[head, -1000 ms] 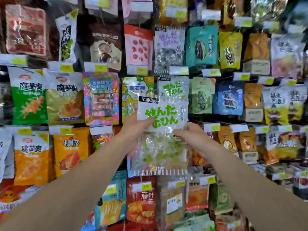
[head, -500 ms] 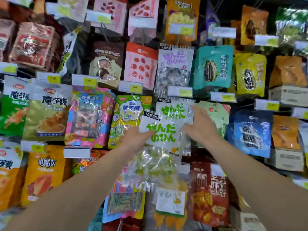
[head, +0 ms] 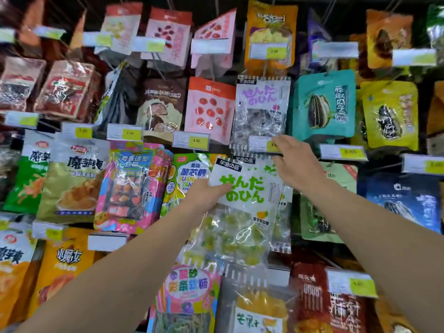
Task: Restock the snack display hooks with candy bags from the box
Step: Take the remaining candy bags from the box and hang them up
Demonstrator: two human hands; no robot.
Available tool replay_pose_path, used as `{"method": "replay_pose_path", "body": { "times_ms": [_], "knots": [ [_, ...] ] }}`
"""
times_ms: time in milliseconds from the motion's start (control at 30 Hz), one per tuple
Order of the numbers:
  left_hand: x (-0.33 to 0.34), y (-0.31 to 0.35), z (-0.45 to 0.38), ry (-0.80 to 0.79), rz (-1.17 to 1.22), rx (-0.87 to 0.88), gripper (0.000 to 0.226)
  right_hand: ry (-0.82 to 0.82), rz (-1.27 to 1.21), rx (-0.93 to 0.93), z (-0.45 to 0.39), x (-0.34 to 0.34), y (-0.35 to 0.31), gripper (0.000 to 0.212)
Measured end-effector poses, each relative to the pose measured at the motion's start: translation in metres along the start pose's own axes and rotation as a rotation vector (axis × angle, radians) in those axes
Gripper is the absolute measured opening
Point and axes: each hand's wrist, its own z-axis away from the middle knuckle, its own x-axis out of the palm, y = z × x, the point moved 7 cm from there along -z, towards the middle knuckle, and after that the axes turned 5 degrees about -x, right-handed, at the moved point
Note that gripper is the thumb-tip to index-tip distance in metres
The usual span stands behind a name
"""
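- Your left hand [head: 206,195] pinches the green-lettered candy bag [head: 242,207] by its white header, in front of the centre hook row.
- Your right hand [head: 294,168], fingers spread, reaches to the price tag [head: 263,144] just above.
- The bag looks light, crinkly and slippery; you should grip the stiff header near its hang hole.
- Print reads "せんだのひん"; the purple bag [head: 262,109] above matches. Nearby yellow tags show "5.00".

Single head-worn wide-angle view, close to the hook wall [head: 240,68], facing forward, over both outstretched forearms.
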Motion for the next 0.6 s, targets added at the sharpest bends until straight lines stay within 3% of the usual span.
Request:
{"method": "replay_pose_path", "body": {
  "times_ms": [333,467,600],
  "knots": [
    [0.029,0.008,-0.024,0.039,0.104,0.028,0.019,0.195,-0.12,-0.022,-0.017,-0.024,0.009,0.033],
    [0.042,0.017,-0.031,0.059,0.138,0.019,0.013,0.188,-0.176,0.015,-0.019,-0.027,0.015,0.032],
    [0.046,0.024,-0.039,0.118,0.109,-0.021,0.026,0.157,-0.195,0.055,-0.021,-0.027,0.018,0.031]
  ]
}}
